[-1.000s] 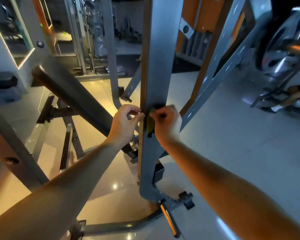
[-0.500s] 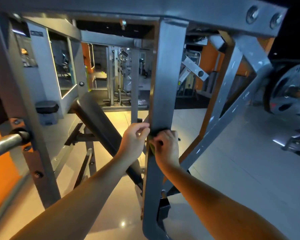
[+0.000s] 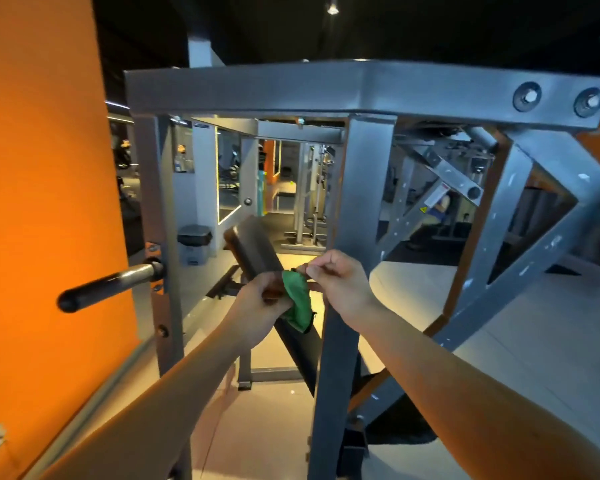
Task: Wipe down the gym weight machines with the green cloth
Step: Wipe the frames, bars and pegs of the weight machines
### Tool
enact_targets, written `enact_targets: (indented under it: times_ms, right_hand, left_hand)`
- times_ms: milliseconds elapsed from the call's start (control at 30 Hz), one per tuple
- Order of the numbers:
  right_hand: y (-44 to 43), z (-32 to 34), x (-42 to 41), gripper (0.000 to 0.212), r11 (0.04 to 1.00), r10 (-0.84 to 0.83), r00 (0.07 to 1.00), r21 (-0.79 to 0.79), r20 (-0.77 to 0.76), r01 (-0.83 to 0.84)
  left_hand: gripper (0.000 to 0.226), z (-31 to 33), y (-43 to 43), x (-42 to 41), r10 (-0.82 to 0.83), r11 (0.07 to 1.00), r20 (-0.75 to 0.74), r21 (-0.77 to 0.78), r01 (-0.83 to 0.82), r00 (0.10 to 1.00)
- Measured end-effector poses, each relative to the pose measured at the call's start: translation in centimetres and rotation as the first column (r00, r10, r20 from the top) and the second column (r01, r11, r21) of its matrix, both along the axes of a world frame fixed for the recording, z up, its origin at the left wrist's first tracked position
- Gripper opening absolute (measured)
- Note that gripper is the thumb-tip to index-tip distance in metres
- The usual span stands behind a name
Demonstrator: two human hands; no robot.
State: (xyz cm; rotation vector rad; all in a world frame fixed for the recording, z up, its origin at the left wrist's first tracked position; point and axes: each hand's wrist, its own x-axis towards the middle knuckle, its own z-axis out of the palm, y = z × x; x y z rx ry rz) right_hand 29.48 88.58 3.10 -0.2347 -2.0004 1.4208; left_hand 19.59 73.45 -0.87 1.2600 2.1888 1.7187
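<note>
At the left edge, loading bar [image 3: 108,284]: it juts from the machine's left post beside the orange wall [image 3: 42,202]; nothing shows whether it has been wiped.
Left hand [image 3: 257,306]: its fingers are curled round the cloth's left side, gripping it low down.
Green cloth [image 3: 297,299]: it is bunched between the two hands and hangs in front of the dark pad [image 3: 253,251], just left of the middle upright [image 3: 361,202]. It appears to touch no metal.
Right hand [image 3: 340,282]: thumb and forefinger pinch the cloth's top edge, the other fingers tucked in.
Step in hand: this looks like regathering or refolding the cloth, not a wiping stroke.
Top beam [image 3: 326,91] and right braces [image 3: 520,237]: both are well apart from the cloth.
Progress: no streak or sheen tells cleaned steel from uncleaned, so the share done cannot be read. Beam, braces and bar probably remain.
</note>
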Motion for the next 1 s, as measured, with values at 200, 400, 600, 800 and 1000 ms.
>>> enact_targets:
  times_ms: [200, 400, 600, 800, 1000]
  right_hand:
    - [-4.3, 1.4, 0.6, 0.017, 0.984, 0.176, 0.983, -0.002, 0.047, -0.176]
    - [-8.1, 0.8, 1.9, 0.033, 0.921, 0.378, 0.92, -0.145, 0.107, -0.361]
    - [-11.6, -0.7, 3.8, 0.033, 0.916, 0.391, 0.877, -0.02, 0.279, -0.401]
    - [-12.9, -3.3, 7.2, 0.029, 0.928, 0.274, 0.829, 0.09, 0.487, -0.36]
    - [-9.5, -5.5, 11.4, 0.05, 0.95, 0.188, 0.806, 0.104, 0.561, -0.295]
  left_hand:
    - [0.033, 1.4, -4.6, 1.1, 0.114, 0.99, 0.009, 0.088, -0.114, 0.993]
    - [0.008, 1.6, -9.4, 2.4, 0.126, 0.992, -0.132, 0.033, -0.123, 0.983]
    - [0.017, -0.1, -13.9, 4.9, 0.151, 0.988, -0.054, -0.026, -0.152, 0.987]
    - [0.016, -3.2, -15.4, 7.7, 0.081, 0.993, 0.025, -0.092, -0.078, 0.996]
    - [0.018, -5.3, -11.5, 11.3, 0.036, 0.974, -0.009, -0.222, -0.037, 0.999]
